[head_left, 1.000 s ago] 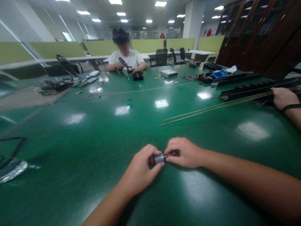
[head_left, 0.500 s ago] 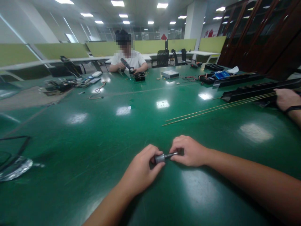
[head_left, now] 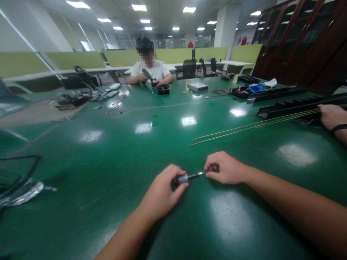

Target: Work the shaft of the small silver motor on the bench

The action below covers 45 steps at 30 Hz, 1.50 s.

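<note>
My left hand is closed around a short grey metal cylinder, with thumb and fingers on its sides. From the cylinder's right end a thin dark rod with a shiny stretch runs toward my right hand. The thumb and fingertips of that hand pinch the rod's far end, which looks ridged. The rod lies nearly level, just above the green tabletop. Whether cylinder and rod are one piece or two, I cannot tell.
Another person's hand at the right edge holds long thin brass-coloured rods. Black channel-shaped parts lie behind them. Across the table a person handles a power tool. A black cable and foil lie left.
My right hand has slid to the right, away from my left hand, and more of the rod shows between them. My left hand still grips the cylinder. The view has shifted slightly.
</note>
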Available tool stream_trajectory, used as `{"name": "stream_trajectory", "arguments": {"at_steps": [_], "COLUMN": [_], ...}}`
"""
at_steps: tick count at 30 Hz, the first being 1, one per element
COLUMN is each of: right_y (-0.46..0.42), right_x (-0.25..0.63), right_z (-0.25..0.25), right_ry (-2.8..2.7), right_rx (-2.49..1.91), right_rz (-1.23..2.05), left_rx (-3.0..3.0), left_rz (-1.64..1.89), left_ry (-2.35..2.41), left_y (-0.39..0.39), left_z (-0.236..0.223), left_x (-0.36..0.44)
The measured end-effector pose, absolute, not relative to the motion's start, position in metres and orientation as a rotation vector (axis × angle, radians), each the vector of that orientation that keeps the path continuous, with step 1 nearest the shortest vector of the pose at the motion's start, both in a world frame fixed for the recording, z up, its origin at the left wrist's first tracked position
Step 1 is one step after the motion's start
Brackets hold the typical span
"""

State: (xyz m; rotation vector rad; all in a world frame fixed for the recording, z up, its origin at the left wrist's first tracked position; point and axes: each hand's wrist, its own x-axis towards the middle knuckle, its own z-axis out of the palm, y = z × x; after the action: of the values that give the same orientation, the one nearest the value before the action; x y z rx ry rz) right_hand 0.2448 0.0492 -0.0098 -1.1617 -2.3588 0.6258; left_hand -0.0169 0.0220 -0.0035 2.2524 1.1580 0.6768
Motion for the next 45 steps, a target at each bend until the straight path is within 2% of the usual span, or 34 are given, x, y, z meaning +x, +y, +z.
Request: {"name": "stream_trajectory", "arguments": {"at_steps": [16, 24, 45], "right_y": [0.051, 0.037, 0.037], "right_x": [0.242, 0.222, 0.222], "right_z": [-0.011, -0.015, -0.018], "right_ry": [-2.381, -2.470, -2.426], "right_rx": [-1.080, -0.849, -0.844], "right_rz": [0.638, 0.524, 0.558], "left_rx": [2.262, 2.238, 2.261], "left_rz": [0.688, 0.644, 0.589], "left_ry": [1.158, 1.108, 1.138], "left_y": [0.022, 0.015, 0.016], "left_z": [-0.002, 0.000, 0.002], "left_x": [-0.014, -0.003, -0.002]}}
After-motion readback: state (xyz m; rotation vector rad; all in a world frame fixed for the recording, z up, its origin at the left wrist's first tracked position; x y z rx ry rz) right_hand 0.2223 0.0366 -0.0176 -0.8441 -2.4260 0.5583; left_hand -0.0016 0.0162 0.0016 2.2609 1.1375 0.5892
